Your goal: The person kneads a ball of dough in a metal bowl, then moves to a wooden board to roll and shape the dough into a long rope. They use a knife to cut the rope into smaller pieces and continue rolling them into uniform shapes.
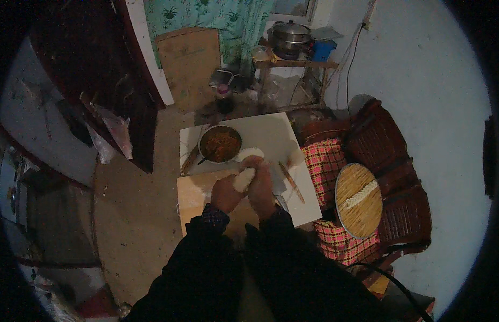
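Observation:
My left hand [226, 196] is cupped around a pale piece of dough [244, 180]. Against the dough's other side, the fingers of my right hand [260, 187] press; its underside is hidden. Just beyond my fingers, a white dough-like piece [252, 153] lies on the white tabletop [261, 129]. A round bowl [220, 143] of reddish-brown filling stands past it, a dark utensil handle leaning over its rim. Below my hands is a wooden board [193, 197]. Right of my right hand lies a slim wooden rolling pin [291, 182], near a partly hidden grey metal blade [281, 202].
A round woven-looking tray [358, 215] with a row of dumplings [358, 194] rests on a checked cushion [323, 169] of a dark wooden bench [398, 189]. A steamer pot [290, 38] stands on a wooden stand at the back. A dark door [140, 133] is left.

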The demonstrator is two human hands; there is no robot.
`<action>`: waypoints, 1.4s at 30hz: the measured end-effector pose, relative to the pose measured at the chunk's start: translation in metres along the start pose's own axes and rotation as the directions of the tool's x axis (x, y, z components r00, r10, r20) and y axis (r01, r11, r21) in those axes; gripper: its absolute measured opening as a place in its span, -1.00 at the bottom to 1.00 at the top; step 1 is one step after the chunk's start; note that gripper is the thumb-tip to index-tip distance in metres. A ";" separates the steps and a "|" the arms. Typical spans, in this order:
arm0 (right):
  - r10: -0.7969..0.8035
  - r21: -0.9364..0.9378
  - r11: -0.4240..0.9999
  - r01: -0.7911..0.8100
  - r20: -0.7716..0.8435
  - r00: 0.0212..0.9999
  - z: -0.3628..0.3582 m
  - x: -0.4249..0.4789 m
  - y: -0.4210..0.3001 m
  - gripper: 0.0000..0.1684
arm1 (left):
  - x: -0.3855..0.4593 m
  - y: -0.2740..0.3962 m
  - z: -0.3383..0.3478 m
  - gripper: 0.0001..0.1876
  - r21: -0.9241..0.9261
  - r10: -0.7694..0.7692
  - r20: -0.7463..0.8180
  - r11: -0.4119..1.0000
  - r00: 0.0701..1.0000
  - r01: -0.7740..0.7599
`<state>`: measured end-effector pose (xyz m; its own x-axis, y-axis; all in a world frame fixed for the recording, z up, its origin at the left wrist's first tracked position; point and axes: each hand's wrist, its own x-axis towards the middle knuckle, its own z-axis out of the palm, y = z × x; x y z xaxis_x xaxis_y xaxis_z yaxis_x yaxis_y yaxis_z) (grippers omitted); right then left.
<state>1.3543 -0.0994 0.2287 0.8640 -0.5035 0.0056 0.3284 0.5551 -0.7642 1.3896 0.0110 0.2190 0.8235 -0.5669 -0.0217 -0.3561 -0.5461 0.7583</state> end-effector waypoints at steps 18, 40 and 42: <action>0.011 -0.094 0.996 0.007 0.185 0.983 -0.004 -0.004 -0.023 -0.49 | 0.001 -0.007 0.005 -0.46 -0.236 -0.021 0.300 0.967 0.954 0.096; 0.170 -0.858 -0.099 0.505 0.485 0.858 -0.084 0.033 0.081 -0.72 | 0.014 0.002 0.009 -0.44 0.092 0.459 0.300 0.859 0.836 -0.504; 0.046 -0.838 0.310 0.449 0.485 0.873 -0.062 0.011 0.080 -0.77 | 0.008 -0.035 0.018 -0.48 0.212 0.290 0.308 0.908 0.906 -0.362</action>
<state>1.3666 -0.1021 0.1278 0.9548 -0.0923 0.2825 0.1703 -0.6091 -0.7746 1.4006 0.0148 0.1802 0.5070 -0.8620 -0.0005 -0.7151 -0.4209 0.5581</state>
